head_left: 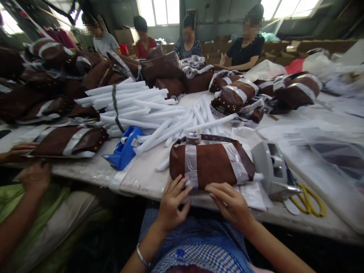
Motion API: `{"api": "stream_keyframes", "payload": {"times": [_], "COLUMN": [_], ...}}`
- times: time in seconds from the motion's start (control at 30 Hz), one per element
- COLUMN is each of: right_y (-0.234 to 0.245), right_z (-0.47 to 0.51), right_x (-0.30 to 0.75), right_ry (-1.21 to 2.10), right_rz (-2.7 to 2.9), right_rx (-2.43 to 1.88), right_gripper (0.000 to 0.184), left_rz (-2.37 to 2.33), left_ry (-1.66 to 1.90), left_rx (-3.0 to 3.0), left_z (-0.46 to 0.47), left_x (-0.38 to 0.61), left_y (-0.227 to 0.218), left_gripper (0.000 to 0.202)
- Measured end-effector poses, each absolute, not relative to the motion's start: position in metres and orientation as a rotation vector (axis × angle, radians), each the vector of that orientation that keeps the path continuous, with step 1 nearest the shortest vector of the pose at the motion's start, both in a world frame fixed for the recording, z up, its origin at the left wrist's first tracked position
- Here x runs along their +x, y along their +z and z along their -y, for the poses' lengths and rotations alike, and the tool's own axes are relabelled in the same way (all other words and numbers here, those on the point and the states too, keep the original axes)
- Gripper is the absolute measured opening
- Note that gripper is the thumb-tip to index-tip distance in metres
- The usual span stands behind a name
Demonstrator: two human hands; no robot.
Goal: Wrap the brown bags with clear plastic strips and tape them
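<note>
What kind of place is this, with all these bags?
Probably a bag workshop: there are piles of brown bags, a blue tape dispenser and several people around a big table.

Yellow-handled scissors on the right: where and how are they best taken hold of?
Probably by the yellow loops, coming from the right: these lie exposed on the table, while the grey tape dispenser stands close on the left.

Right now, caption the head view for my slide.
Left hand and right hand at the near edge of an oblong brown suede-like handbag.
</note>
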State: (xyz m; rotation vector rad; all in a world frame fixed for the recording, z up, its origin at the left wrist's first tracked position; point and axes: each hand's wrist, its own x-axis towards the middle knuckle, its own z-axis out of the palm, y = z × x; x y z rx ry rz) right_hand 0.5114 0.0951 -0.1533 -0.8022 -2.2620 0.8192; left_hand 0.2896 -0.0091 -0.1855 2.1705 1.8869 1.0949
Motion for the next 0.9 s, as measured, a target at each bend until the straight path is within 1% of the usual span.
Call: {"api": "stream_keyframes", "payload": {"times": [0.03, 0.07, 0.13, 0.17, 0.23, 0.33, 0.4, 0.47, 0.57, 0.73, 0.83, 0.9], "right_y": [-0.157, -0.161, -0.169, -0.173, -0.177, -0.176, -0.173, -0.168, -0.163, -0.174, -0.188, -0.193], "right_z": [-0.085, -0.076, -0.065, -0.062, -0.064, -0.071, -0.076, -0.079, -0.082, -0.071, -0.064, -0.065], "right_x": [0.518, 0.524, 0.528, 0.526, 0.518, 0.496, 0.481, 0.469, 0.458, 0.456, 0.461, 0.466], "right_ry": [1.089, 1.374, 1.887, 2.064, 2.239, 2.255, 2.215, 2.179, 2.157, 2.097, 2.061, 2.030], "right_rz": [2.164, 2.016, 1.547, 1.281, 0.849, 0.513, 0.378, 0.278, 0.176, 0.109, 0.200, 0.294], "right_rx": [-0.891, -1.009, -1.224, -1.263, -1.199, -1.006, -0.952, -0.934, -0.873, -0.774, -0.762, -0.763], "right_gripper": [0.027, 0.031, 0.043, 0.048, 0.052, 0.051, 0.051, 0.051, 0.050, 0.050, 0.053, 0.053], "left_rz": [-1.902, -1.937, -1.978, -1.946, -1.798, -1.684, -1.629, -1.564, -1.565, -1.726, -1.803, -1.760], "left_ry": [1.189, 1.295, 1.476, 1.526, 1.560, 1.530, 1.502, 1.481, 1.509, 1.590, 1.578, 1.563], "left_rx": [2.013, 1.824, 1.368, 1.143, 0.801, 0.581, 0.551, 0.549, 0.627, 0.843, 0.953, 0.980], "left_z": [0.010, 0.010, 0.003, -0.003, -0.018, -0.037, -0.044, -0.046, -0.038, -0.008, 0.009, 0.012], "left_x": [0.291, 0.292, 0.291, 0.290, 0.285, 0.276, 0.272, 0.273, 0.285, 0.308, 0.302, 0.290], "left_y": [-0.180, -0.177, -0.173, -0.173, -0.173, -0.170, -0.167, -0.165, -0.163, -0.168, -0.171, -0.164], "left_gripper": [0.047, 0.045, 0.052, 0.059, 0.077, 0.099, 0.109, 0.114, 0.113, 0.099, 0.105, 0.110]}}
